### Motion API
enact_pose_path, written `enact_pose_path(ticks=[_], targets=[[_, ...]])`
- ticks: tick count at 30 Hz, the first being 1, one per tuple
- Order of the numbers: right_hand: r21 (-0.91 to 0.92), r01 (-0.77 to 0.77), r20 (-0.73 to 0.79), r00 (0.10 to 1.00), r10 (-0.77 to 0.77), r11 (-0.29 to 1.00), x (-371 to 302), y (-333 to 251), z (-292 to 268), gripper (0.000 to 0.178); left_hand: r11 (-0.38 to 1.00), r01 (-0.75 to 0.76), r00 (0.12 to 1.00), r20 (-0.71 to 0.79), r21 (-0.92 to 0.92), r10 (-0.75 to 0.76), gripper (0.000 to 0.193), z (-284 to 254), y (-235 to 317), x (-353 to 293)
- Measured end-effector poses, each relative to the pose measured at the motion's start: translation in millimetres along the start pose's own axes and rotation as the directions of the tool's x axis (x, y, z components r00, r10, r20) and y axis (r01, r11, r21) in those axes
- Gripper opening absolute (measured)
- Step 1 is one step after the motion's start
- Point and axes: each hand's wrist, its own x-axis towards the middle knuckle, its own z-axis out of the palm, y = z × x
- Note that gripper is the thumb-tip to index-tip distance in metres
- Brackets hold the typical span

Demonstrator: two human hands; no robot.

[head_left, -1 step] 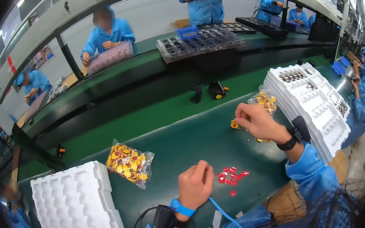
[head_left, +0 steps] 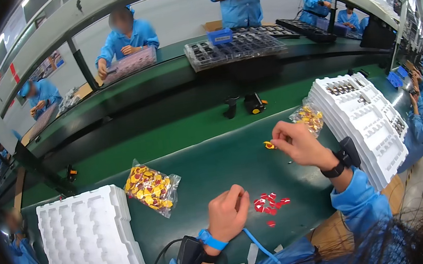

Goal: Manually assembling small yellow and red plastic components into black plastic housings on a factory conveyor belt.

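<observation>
My left hand [head_left: 227, 214] hovers over the green table [head_left: 200, 173] with its fingers curled and pinched together. Whatever they may hold is hidden. Just right of it lies a loose cluster of small red pieces [head_left: 270, 204]. My right hand [head_left: 300, 143] is further away, thumb and fingers closed in a pinch. At its fingertips shows a small yellow and dark piece [head_left: 269, 145]; I cannot tell whether it is gripped or lies on the table behind. Beyond this hand rests a clear plastic bag [head_left: 309, 118] of yellow pieces.
Another clear bag [head_left: 151, 188] of yellow and red pieces lies left of centre. Stacked white trays stand at the left [head_left: 87, 234] and right [head_left: 366, 123], the right ones holding metal parts. Black parts [head_left: 254, 103] sit on the green strip beyond. Co-workers in blue sit around.
The view has shifted slightly. Yellow bits that showed beneath my right wrist are no longer visible; only a small dark speck shows there. Both hands keep nearly the same pose.
</observation>
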Motion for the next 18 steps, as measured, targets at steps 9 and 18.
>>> enact_pose_path(ticks=[9, 18], targets=[[-0.252, -0.071, -0.095, 0.994, 0.048, 0.965, 2, 36, 31, 0.019, 0.988, 0.139, 0.989, 0.053, -0.072, -0.135, 0.011, 1, 8, 5], [-0.3, -0.132, 0.01, 0.99, 0.141, 0.945, -1, 58, 25, 0.015, 0.997, 0.073, 0.989, 0.132, -0.04, -0.067, 0.01, 9, 5, -2]])
